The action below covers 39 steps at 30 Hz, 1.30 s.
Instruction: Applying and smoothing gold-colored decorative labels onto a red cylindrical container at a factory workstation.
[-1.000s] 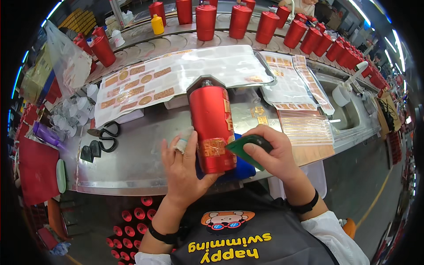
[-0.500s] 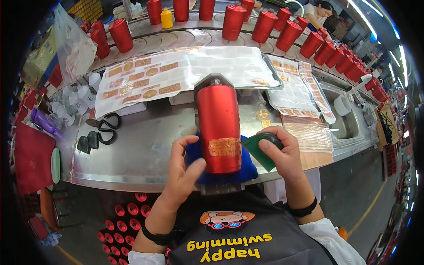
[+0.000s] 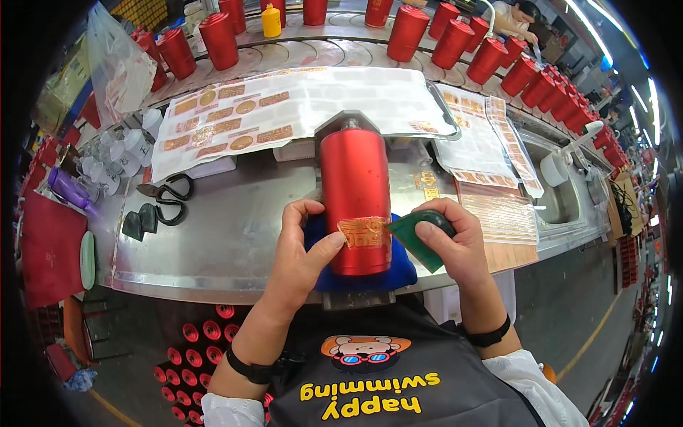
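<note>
A red metal bottle (image 3: pixel 356 171) lies on a blue cloth (image 3: pixel 403 270), its neck end pointing away from me against a grey holder (image 3: pixel 329 128). Near its closer end sits a gold decal (image 3: pixel 366 232) with a clear film edge. My left hand (image 3: pixel 302 249) holds the bottle's left side, thumb pressed on the decal's left edge and fingers curled beside the body. Pinched in my right hand (image 3: pixel 459 242) is a green scraper (image 3: pixel 415 238) with a dark grip; its blade corner meets or nearly meets the decal's right side.
White decal sheets (image 3: pixel 235 121) lie beyond the bottle. Black-handled scissors (image 3: pixel 171 199) and dark green scrapers (image 3: pixel 141 222) rest on the left. At right are a sink (image 3: pixel 558 192) and ribbed sheet (image 3: pixel 498 213). Several red bottles (image 3: pixel 407 34) stand on the conveyor (image 3: pixel 306 53); a person (image 3: pixel 509 21) is at far right.
My left thumb has come down onto the decal, and the decal has turned slightly to the right with the bottle. Bottles on the conveyor have shifted right. My right hand is nearly unmoved.
</note>
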Motion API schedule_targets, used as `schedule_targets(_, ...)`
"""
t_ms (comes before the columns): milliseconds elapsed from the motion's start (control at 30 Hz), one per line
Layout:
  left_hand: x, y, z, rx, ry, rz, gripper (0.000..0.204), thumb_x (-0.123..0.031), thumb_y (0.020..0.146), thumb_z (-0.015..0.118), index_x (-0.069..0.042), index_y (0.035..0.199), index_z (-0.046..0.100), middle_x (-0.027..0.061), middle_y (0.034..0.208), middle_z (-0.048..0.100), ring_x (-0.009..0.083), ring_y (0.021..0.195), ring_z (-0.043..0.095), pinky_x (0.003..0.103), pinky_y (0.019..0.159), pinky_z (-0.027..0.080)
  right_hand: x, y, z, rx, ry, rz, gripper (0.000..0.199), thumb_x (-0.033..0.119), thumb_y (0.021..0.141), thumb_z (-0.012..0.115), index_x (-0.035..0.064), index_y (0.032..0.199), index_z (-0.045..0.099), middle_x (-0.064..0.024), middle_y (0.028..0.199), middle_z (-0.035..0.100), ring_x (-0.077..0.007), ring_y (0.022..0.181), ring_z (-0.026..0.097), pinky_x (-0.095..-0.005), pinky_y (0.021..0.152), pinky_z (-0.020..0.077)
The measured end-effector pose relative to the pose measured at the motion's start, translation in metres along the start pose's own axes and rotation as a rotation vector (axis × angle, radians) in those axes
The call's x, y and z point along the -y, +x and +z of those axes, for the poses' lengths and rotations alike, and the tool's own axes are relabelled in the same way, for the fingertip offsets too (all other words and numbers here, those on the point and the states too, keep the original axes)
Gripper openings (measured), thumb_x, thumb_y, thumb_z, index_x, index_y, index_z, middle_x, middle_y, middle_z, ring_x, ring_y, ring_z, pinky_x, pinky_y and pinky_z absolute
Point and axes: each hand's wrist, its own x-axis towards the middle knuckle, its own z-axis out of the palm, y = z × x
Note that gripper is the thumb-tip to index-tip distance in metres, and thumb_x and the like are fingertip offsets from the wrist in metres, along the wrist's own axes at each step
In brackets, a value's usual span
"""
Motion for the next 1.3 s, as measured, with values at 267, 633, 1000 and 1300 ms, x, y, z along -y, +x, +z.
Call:
schedule_targets(267, -0.003, -0.004, 0.008, -0.129, 0.414, 0.15, 0.024, -0.021, 0.086, 0.068, -0.003, 0.092, 0.055, 0.006, 0.089, 0.051, 0.0184, 0.091, 0.046, 0.031, 0.086, 0.037, -0.002, -0.001, -0.002, 0.003, 0.008, 0.025, 0.02, 0.013, 0.089, 0.068, 0.0006, 0.105, 0.062, -0.0025, 0.088, 0.067, -0.0058, 0.078, 0.06, -0.0207, 0.067, 0.0496)
schedule_targets(633, -0.015, -0.01, 0.007, -0.151, 0.247, 0.087, 0.015, -0.012, 0.085, 0.064, -0.002, 0.079, 0.054, 0.0066, 0.088, 0.05, 0.0174, 0.088, 0.045, 0.029, 0.083, 0.037, -0.006, -0.004, -0.006, 0.002, 0.034, 0.011, 0.02, 0.012, 0.089, 0.067, 0.0006, 0.104, 0.062, -0.0025, 0.087, 0.067, -0.0049, 0.076, 0.06, -0.0199, 0.066, 0.0492)
schedule_targets(1000, -0.004, -0.008, 0.004, -0.129, 0.353, 0.152, 0.017, -0.009, 0.084, 0.06, -0.003, 0.096, 0.05, 0.0042, 0.094, 0.048, 0.0118, 0.09, 0.044, 0.026, 0.084, 0.038, -0.009, -0.005, -0.007, 0.007, -0.009, -0.015, 0.02, 0.012, 0.089, 0.068, 0.0006, 0.104, 0.063, -0.002, 0.085, 0.066, -0.005, 0.075, 0.059, -0.0205, 0.066, 0.0486)
schedule_targets(1300, -0.015, -0.011, 0.01, -0.069, 0.077, 0.004, 0.023, -0.006, 0.082, 0.058, -0.004, 0.103, 0.048, 0.0023, 0.097, 0.047, 0.0079, 0.088, 0.044, 0.024, 0.078, 0.04, -0.009, -0.004, -0.006, 0.004, 0.017, -0.017, 0.019, 0.013, 0.089, 0.068, 0.0007, 0.103, 0.063, -0.0021, 0.085, 0.066, -0.0052, 0.075, 0.059, -0.0204, 0.066, 0.0483)
